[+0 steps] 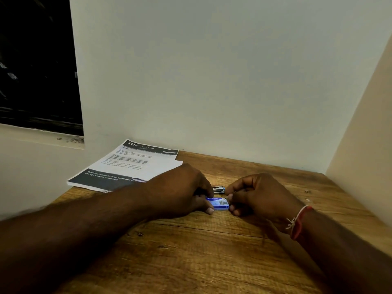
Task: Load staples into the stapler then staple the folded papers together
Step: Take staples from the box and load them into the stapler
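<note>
A small blue staple box [218,204] is pinched at both ends near the middle of the wooden desk [191,255]. Its left end is gripped between the thumb and curled fingers of the left hand [180,193], and its right end by the curled fingertips of the right hand [259,197]. Whether the box rests on the desk cannot be told. Just behind it, between the two hands, a small part of the stapler [219,189] is seen lying on the desk, the rest being hidden by the left hand. The folded papers [129,166], printed with text and dark bands, are stacked at the far left, against the wall [212,81]. A red and white thread band [298,222] is worn on the right wrist.
</note>
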A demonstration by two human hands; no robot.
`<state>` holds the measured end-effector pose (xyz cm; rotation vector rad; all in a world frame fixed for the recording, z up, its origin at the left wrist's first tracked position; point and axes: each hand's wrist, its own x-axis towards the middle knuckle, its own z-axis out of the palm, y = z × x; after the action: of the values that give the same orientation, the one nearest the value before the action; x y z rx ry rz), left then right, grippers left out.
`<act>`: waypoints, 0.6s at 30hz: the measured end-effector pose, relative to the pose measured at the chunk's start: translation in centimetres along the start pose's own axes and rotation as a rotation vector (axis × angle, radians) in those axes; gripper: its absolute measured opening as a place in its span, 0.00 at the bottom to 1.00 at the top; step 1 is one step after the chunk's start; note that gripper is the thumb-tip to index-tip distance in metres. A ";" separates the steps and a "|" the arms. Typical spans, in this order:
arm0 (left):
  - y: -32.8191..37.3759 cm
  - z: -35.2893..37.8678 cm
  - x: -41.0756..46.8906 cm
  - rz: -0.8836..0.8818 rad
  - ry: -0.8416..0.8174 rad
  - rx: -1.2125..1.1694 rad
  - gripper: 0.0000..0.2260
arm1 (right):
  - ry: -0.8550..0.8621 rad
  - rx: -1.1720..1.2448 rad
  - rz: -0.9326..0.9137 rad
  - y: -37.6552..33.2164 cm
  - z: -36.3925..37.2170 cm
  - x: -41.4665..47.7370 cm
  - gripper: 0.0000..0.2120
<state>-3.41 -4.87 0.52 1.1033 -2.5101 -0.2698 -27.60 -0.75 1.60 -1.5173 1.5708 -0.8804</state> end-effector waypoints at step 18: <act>-0.3 -0.9 -0.1 -0.031 0.070 0.037 0.23 | 0.169 -0.640 -0.132 1.1 -6.5 1.6 0.09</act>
<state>-2.78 -5.00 1.18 1.1470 -2.4468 -0.1907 -33.87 -2.47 3.62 -2.0476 2.0174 -0.6092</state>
